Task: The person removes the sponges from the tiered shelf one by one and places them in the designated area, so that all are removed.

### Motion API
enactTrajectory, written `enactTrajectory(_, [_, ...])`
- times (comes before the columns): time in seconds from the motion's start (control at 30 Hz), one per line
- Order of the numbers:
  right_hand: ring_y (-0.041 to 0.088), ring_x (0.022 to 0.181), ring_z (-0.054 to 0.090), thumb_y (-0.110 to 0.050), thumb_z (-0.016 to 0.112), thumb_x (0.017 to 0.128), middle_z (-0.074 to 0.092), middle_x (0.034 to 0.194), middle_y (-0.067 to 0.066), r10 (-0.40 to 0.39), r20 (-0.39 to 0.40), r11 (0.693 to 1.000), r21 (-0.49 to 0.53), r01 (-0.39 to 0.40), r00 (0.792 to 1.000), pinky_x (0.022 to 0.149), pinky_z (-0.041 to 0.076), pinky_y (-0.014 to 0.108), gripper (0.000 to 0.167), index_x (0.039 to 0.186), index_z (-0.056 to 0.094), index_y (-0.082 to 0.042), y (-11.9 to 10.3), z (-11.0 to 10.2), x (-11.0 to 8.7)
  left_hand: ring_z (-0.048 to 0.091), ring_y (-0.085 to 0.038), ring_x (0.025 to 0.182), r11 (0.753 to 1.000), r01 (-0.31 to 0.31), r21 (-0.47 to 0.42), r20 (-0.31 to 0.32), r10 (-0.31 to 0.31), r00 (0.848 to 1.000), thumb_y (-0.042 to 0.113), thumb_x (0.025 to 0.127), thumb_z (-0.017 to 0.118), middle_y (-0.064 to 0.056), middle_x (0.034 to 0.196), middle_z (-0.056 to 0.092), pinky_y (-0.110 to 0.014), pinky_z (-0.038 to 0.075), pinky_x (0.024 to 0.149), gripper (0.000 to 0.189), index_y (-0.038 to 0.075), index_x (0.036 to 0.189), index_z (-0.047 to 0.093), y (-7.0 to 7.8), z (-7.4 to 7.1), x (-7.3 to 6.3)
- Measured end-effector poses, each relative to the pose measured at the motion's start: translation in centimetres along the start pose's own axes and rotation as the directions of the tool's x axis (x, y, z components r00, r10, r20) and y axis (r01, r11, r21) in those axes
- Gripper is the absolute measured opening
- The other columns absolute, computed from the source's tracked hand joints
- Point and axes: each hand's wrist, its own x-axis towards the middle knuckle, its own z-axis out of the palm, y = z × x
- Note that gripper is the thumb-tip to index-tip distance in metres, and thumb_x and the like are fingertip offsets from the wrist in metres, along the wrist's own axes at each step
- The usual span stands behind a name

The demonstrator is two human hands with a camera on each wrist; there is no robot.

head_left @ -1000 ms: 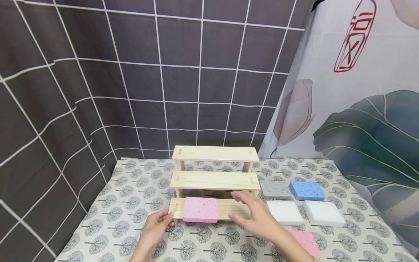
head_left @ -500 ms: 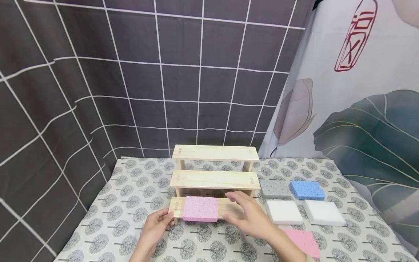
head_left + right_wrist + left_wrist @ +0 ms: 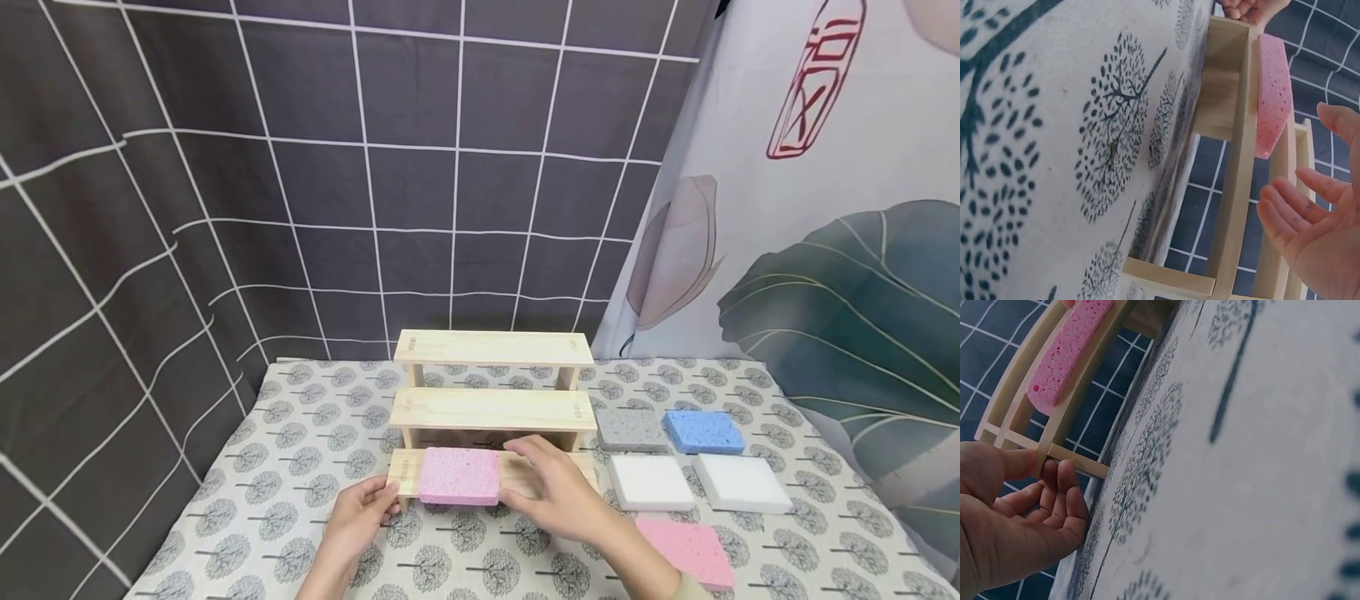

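A pink speckled sponge (image 3: 459, 477) lies flat on the lowest step of a three-tier wooden shelf (image 3: 491, 408), left of its middle. My left hand (image 3: 360, 515) grips the left end of that step. In the left wrist view, the left thumb (image 3: 1021, 464) is on the board's edge and the fingers curl beneath. My right hand (image 3: 555, 490) hovers at the sponge's right side, thumb and fingers spread. The right wrist view shows the right fingers (image 3: 1291, 209) relaxed and apart from the sponge (image 3: 1274, 94), holding nothing.
Right of the shelf lie a grey sponge (image 3: 632, 430), a blue sponge (image 3: 703, 432), two white sponges (image 3: 651, 483) and another pink sponge (image 3: 686, 550). They rest on a tree-patterned tablecloth (image 3: 300, 467). A dark grid curtain (image 3: 412, 192) hangs close behind the shelf.
My right hand has moved left along the lowest step, up to the pink sponge's right edge. The left hand keeps its grip on the shelf, and the sponge stays in place.
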Motion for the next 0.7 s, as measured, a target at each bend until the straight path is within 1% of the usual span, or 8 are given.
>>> enactTrajectory(0.2, [0.023,0.111,0.064,-0.028,0.083,0.083,0.063,0.125,0.005,0.011,0.030,1.000,0.001,-0.011,0.999,0.100,0.053,0.048,0.060,0.133,0.061,-0.005,-0.1,0.3,0.3,0.063,-0.018,0.083,1.000,-0.004,-0.002,-0.001,0.004,1.000,0.011,0.102,0.058,-0.011,0.094,0.068,-0.025,0.056,0.070,0.037,-0.017,0.127,0.057,0.0,0.0,0.0])
enactTrajectory(0.3, [0.023,0.110,0.064,-0.032,0.081,0.085,0.062,0.125,0.003,0.015,0.040,1.000,0.005,-0.016,0.999,0.099,0.053,0.047,0.059,0.133,0.061,-0.004,-0.1,0.4,0.4,0.063,-0.018,0.083,1.000,-0.005,-0.002,0.001,0.005,1.000,0.011,0.102,0.058,-0.011,0.094,0.068,-0.025,0.056,0.070,0.037,-0.017,0.126,0.057,-0.1,0.0,0.0])
enactTrajectory(0.43, [0.023,0.111,0.063,-0.037,0.080,0.086,0.061,0.126,0.002,0.012,0.042,1.000,-0.001,-0.012,0.999,0.100,0.052,0.047,0.060,0.133,0.061,-0.003,-0.2,0.7,0.6,0.063,-0.018,0.082,1.000,-0.002,0.004,0.001,0.002,1.000,0.011,0.102,0.059,-0.011,0.094,0.068,-0.025,0.056,0.070,0.038,-0.017,0.127,0.057,0.0,0.0,0.1])
enactTrajectory(0.7, [0.025,0.116,0.060,-0.038,0.079,0.086,0.061,0.127,0.005,0.026,0.055,0.999,-0.029,-0.025,0.998,0.102,0.050,0.051,0.063,0.133,0.060,0.000,-0.1,1.5,0.8,0.063,-0.018,0.082,1.000,-0.007,0.003,0.003,0.007,1.000,0.010,0.101,0.058,-0.011,0.093,0.068,-0.025,0.056,0.069,0.037,-0.017,0.126,0.057,0.1,0.0,0.0])
